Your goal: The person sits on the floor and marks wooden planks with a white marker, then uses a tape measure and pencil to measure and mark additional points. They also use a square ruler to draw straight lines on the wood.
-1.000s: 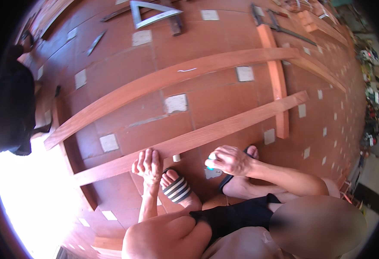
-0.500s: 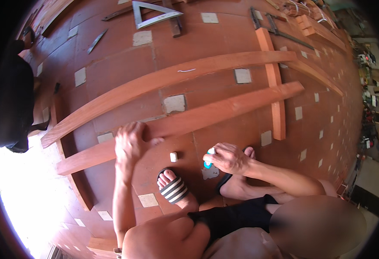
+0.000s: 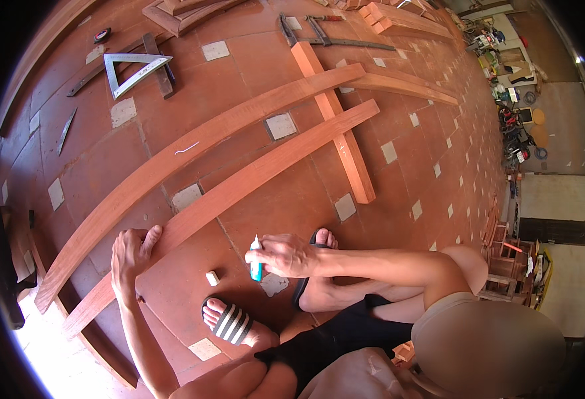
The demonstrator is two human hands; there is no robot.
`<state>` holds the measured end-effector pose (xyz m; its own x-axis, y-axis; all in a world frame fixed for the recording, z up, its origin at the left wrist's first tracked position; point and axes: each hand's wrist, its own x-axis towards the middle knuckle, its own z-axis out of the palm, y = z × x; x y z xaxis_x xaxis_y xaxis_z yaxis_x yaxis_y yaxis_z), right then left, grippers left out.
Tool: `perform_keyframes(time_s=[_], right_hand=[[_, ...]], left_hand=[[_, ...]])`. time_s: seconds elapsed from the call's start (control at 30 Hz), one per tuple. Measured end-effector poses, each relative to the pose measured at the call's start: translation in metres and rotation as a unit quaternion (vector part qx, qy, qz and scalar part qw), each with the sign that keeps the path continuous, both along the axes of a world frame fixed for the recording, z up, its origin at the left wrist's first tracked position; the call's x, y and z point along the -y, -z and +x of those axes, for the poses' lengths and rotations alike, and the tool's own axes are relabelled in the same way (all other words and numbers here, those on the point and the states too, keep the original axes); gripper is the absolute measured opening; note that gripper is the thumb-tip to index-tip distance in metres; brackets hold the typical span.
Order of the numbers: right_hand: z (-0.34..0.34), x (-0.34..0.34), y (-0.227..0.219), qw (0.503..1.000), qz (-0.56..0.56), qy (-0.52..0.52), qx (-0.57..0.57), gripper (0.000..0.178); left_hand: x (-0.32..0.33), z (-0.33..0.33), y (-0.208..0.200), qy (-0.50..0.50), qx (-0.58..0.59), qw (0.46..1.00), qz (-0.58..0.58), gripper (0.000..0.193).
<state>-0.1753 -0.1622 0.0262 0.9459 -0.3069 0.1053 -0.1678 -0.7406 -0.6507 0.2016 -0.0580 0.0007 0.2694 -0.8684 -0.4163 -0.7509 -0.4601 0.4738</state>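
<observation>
The left hand (image 3: 131,258) grasps a reddish plank (image 3: 239,193), while at its three o'clock the right hand's (image 3: 288,256) fingers clasp a teal tube (image 3: 257,271).

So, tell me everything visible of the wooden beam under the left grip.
The beam is long, reddish-brown and bare, wooden-looking, with faint grain. It lies slantwise, right end farther away, across an orange-brown crosspiece near that end and a darker support at its left end. The left grip rests over it; any hold underneath is hidden.

Left hand (image 3: 131,255) partly hides near beam (image 3: 239,187); far clutter (image 3: 513,130) seems indistinct.
</observation>
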Motion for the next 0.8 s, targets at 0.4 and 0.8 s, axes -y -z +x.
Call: perform_keyframes(time_s=[0.4, 0.8], right_hand=[[0.044, 0.03, -0.025, 0.972, 0.189, 0.133, 0.029, 0.02], [0.132, 0.02, -0.002, 0.961, 0.127, 0.237, 0.061, 0.019]], left_hand=[[-0.005, 0.003, -0.012, -0.016, 0.006, 1.0, 0.002, 0.078], [-0.01, -0.01, -0.015, -0.035, 0.03, 0.998, -0.038, 0.079]])
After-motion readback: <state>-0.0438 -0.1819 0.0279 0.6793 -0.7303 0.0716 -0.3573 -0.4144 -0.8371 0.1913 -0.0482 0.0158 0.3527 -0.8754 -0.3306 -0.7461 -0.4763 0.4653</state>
